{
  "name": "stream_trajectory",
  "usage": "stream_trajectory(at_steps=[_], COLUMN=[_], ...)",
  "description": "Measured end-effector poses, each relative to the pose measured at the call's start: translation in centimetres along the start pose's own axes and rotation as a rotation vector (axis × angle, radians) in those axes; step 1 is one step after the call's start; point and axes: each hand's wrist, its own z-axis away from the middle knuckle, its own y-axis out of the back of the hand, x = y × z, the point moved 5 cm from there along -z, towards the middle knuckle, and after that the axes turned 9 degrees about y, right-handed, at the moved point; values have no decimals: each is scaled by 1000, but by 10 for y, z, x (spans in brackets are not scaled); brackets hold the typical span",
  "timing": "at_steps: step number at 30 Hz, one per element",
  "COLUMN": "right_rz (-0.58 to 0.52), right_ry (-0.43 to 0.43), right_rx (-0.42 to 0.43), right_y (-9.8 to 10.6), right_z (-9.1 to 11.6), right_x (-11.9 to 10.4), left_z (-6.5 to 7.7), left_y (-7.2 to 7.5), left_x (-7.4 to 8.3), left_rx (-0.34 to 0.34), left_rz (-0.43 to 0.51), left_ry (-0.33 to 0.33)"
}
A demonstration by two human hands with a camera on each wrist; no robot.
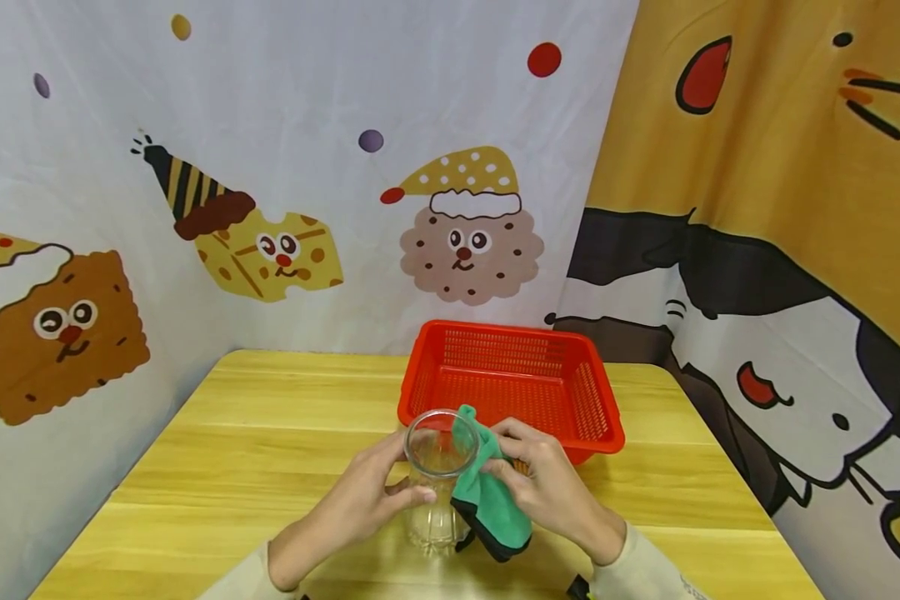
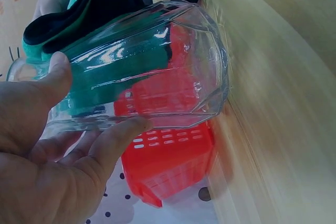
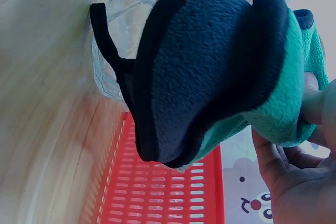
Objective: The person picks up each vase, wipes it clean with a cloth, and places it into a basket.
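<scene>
A clear glass jar (image 1: 437, 521) with a wide round mouth stands on the table, and my left hand (image 1: 367, 492) grips its left side, thumb in front. In the left wrist view the faceted lower part of the jar (image 2: 152, 72) shows past the fingers. My right hand (image 1: 543, 479) pinches a green cloth (image 1: 498, 500) with black edging against the right side of the jar's rim. The right wrist view shows the cloth's dark grey underside (image 3: 194, 66) and a black loop (image 3: 105, 35) hanging from it, with the jar partly hidden behind.
Just behind the jar sits a red plastic basket (image 1: 607, 408) with slotted walls, no contents visible. The wooden table (image 1: 270, 425) ends at a printed cloth backdrop (image 1: 307, 100). Near the right sleeve, a small black item (image 1: 579, 587) is cut off at the bottom.
</scene>
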Motion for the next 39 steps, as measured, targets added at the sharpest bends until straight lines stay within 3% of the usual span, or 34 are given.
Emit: stream_trajectory(at_steps=[8, 16, 39], right_rz=[51, 64, 118], right_ry=[58, 102, 149], right_rx=[-28, -57, -124], right_y=[0, -4, -12], right_z=[-2, -2, 3], right_x=[-3, -4, -2], left_z=[-1, 0, 0], left_y=[-1, -1, -3], left_x=[-1, -2, -2], left_rx=[12, 10, 2], left_rz=[-11, -9, 7], left_ry=[-32, -16, -13])
